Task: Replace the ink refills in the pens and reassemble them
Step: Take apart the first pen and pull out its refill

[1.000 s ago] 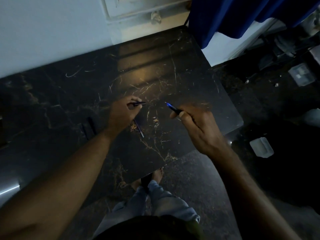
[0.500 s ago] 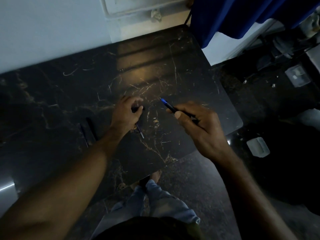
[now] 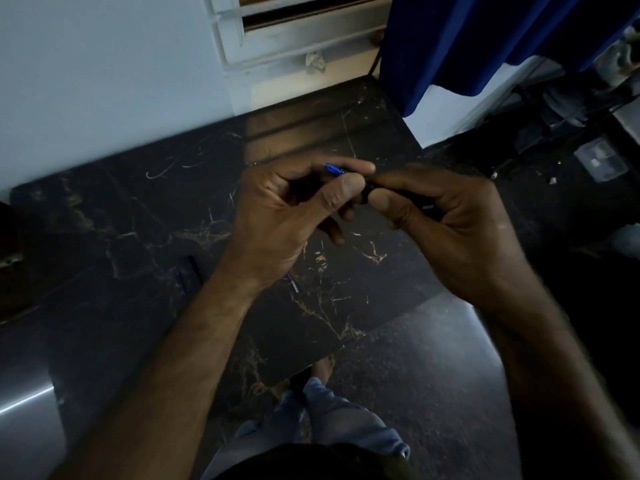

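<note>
- Both hands meet above the dark marble table (image 3: 138, 216).
- Right hand (image 3: 450, 216) pinches the pen (image 3: 377, 188), long axis running left-right.
- Left hand (image 3: 287, 209) clamps its blue tip (image 3: 334, 169), pointing far-left.
- Spare refill (image 3: 292, 284) lies near the left wrist.

Both forearms are bare, no sleeves. Below the bench (image 3: 173, 216) edge, faded blue jeans (image 3: 332, 417) and a dark top (image 3: 311, 462).

No text, label, brand, number or sign can be read anywhere. The light is dim, and the pen (image 3: 334, 169) pinched between the fingers and the dark marbled surface (image 3: 138, 220) beneath show no lettering that can be made out.
</note>
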A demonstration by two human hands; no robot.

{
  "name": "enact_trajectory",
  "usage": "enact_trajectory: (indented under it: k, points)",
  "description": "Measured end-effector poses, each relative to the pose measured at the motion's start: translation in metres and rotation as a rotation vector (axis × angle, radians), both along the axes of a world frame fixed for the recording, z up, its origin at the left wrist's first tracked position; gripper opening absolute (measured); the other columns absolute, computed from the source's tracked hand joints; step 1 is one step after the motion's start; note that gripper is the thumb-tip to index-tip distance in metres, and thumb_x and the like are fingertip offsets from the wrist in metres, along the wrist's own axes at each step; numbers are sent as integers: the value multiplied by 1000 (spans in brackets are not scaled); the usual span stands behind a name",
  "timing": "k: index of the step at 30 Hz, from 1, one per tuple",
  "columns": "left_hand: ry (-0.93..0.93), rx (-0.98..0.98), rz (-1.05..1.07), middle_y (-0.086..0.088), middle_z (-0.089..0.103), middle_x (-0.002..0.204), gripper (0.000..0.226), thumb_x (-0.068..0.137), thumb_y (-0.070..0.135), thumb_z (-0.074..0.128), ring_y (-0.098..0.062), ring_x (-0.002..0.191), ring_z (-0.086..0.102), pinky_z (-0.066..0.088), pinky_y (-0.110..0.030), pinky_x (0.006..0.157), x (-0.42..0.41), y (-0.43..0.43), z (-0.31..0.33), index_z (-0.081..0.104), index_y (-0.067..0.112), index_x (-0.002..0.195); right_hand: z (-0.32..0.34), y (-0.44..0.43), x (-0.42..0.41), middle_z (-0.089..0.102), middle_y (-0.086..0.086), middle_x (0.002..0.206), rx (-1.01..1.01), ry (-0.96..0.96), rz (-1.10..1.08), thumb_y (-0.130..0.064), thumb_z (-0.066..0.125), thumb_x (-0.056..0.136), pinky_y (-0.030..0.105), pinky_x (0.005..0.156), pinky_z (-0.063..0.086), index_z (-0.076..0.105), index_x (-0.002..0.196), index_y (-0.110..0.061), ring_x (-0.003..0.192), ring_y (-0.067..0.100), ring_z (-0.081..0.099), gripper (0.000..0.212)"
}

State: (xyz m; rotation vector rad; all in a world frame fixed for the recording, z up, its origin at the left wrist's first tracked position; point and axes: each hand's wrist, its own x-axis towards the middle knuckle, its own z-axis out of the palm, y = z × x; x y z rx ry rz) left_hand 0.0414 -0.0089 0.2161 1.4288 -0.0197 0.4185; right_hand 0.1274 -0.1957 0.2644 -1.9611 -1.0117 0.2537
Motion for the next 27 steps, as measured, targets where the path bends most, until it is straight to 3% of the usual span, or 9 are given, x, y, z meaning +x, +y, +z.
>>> enact_trajectory:
  k: [3, 6, 9, 12, 14, 17, 19, 24, 27]
  points:
    - [-25, -21, 106, 2, 77, 85, 21, 102, 0, 67, -12, 68, 72, 57, -25, 49, -2, -9, 0, 75, 12, 118, -2, 4, 0, 62, -29, 107, 5, -118, -20, -36, 56, 106, 24, 77, 56, 63, 123, -32, 92, -6, 66, 19]
    - [12, -71, 250, 2, 75, 77, 11, 103, 5, 69, -12, 59, 70, 53, -24, 45, -2, -26, -3, 77, 10, 96, -9, 6, -2, 64, -21, 106, 24, -207, -60, -30, 60, 108, 24, 78, 56, 72, 125, -21, 94, -3, 65, 23]
    - [94, -102, 342, 2, 71, 68, 20, 103, 9, 70, -11, 52, 66, 50, -24, 42, 1, -32, -5, 72, 9, 84, -18, 5, -3, 62, -15, 108, 0, -292, -98, -27, 63, 108, 20, 75, 51, 77, 123, -11, 88, -4, 58, 26]
    - [145, 26, 332, 3, 61, 57, 29, 107, 14, 66, -11, 42, 56, 44, -24, 42, 6, -33, -6, 65, 13, 78, -26, 2, -5, 59, -16, 112, 6, -323, -99, -28, 63, 108, 19, 77, 52, 76, 124, -10, 91, -7, 56, 27]
    - [208, 19, 316, 2, 50, 51, 39, 110, 15, 62, -8, 38, 45, 39, -22, 42, 10, -34, -4, 58, 2, 74, -28, 0, -5, 59, -15, 114, 11, -338, -96, -28, 64, 107, 21, 78, 53, 76, 125, -10, 95, -2, 58, 27]
    - [323, -13, 215, -4, 45, 49, 47, 112, 20, 60, -10, 36, 39, 34, -21, 42, 15, -29, -4, 59, -13, 78, -29, -5, -3, 58, -16, 117, -14, -335, -81, -32, 62, 107, 20, 79, 54, 73, 128, -15, 97, -4, 58, 29]
    - [362, 53, 127, -6, 50, 51, 49, 110, 29, 64, -12, 39, 46, 39, -23, 44, 17, -20, -3, 66, -12, 84, -26, -11, 1, 61, -16, 116, -9, -285, -60, -32, 64, 106, 24, 76, 56, 69, 129, -23, 94, -5, 61, 25]
    - [152, 56, -7, -12, 74, 88, 6, 104, 7, 70, -20, 74, 75, 61, -32, 58, 9, -10, 5, 74, 9, 108, -18, -20, 16, 74, 3, 99, 21, -213, -67, -25, 71, 104, 43, 66, 54, 77, 122, -15, 82, 18, 70, 22]
    - [86, 105, 106, -9, 71, 76, 11, 104, 3, 68, -22, 62, 72, 58, -32, 50, 9, -13, 4, 72, 11, 97, -17, -17, 20, 74, 7, 96, 18, -203, -60, -26, 71, 104, 45, 65, 54, 77, 122, -16, 80, 22, 70, 21]
